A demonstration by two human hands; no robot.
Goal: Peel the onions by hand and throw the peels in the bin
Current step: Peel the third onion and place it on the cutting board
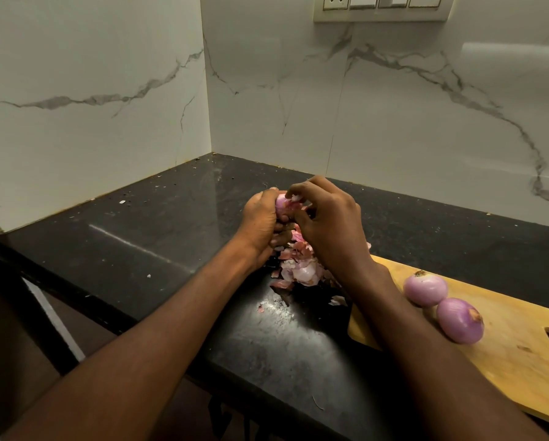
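Head view: onion (282,205) held above the counter (158,237), cupped in the curled left hand (262,224). Right hand (327,224) just beside it, fingertips (290,194) pinching loose skin on its top. Peels (298,268) piled directly below; no bin in view.

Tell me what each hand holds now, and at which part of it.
The left hand grips an onion around its body. The right hand pinches loose peel at the onion's top with its fingertips.
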